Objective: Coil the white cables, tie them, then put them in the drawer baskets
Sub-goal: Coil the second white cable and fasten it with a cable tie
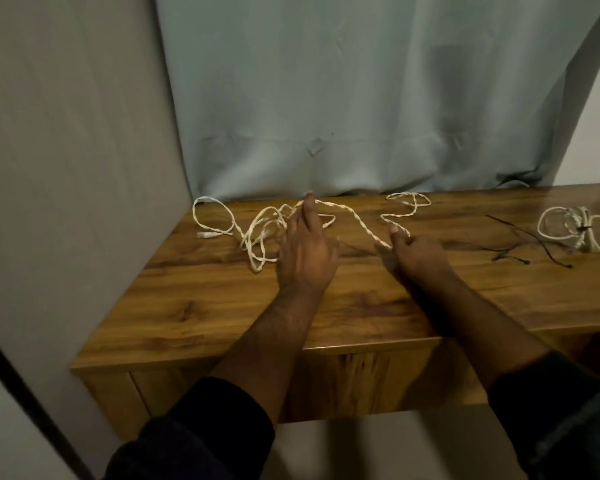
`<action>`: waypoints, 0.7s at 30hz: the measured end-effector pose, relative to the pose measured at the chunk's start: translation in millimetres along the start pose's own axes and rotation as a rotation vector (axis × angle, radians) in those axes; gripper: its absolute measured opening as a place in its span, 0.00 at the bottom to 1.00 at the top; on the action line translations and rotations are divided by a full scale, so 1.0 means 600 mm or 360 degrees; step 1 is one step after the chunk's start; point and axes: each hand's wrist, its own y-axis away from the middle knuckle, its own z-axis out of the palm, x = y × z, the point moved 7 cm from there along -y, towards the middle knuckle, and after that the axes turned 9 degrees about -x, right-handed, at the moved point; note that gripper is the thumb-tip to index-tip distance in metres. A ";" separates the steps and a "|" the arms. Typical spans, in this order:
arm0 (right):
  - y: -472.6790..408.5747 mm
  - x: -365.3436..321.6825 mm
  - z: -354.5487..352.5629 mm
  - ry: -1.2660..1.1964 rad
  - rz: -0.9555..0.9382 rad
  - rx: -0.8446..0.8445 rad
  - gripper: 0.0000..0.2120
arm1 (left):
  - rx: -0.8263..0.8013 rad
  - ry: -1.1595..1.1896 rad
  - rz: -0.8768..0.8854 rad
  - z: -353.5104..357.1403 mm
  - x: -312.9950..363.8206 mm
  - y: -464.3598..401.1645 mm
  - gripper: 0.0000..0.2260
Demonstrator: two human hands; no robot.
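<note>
A long white cable (357, 221) lies loose and tangled across the back of the wooden cabinet top (222, 306), with loops at the far left and near the curtain. My left hand (307, 244) reaches over the tangle, its fingers stretched forward and the cable running over a fingertip. My right hand (413, 249) pinches the twisted part of the same cable just above the wood. A second white cable (575, 232), coiled and tied with a dark tie, lies at the far right.
Several thin black ties (520, 242) lie on the wood between my right hand and the coiled cable. A pale blue curtain (361, 98) hangs behind the cabinet. A grey wall stands at the left. A drawer front (343, 379) shows below the top's front edge.
</note>
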 end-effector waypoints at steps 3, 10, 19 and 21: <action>-0.021 0.007 0.002 0.0021 -0.0026 0.0012 0.28 | 0.0004 0.0143 0.0030 0.003 -0.012 -0.012 0.48; -0.077 0.049 0.001 0.0300 0.0043 0.0068 0.17 | 0.0189 -0.0060 -0.0229 -0.007 -0.084 -0.061 0.11; 0.022 -0.116 -0.014 0.0107 -0.1074 0.0572 0.19 | -0.0066 -0.0248 0.0474 0.047 0.000 -0.076 0.14; 0.027 -0.139 0.025 0.0426 -0.1248 0.0402 0.21 | -0.0094 -0.0209 0.0626 0.053 0.014 -0.070 0.06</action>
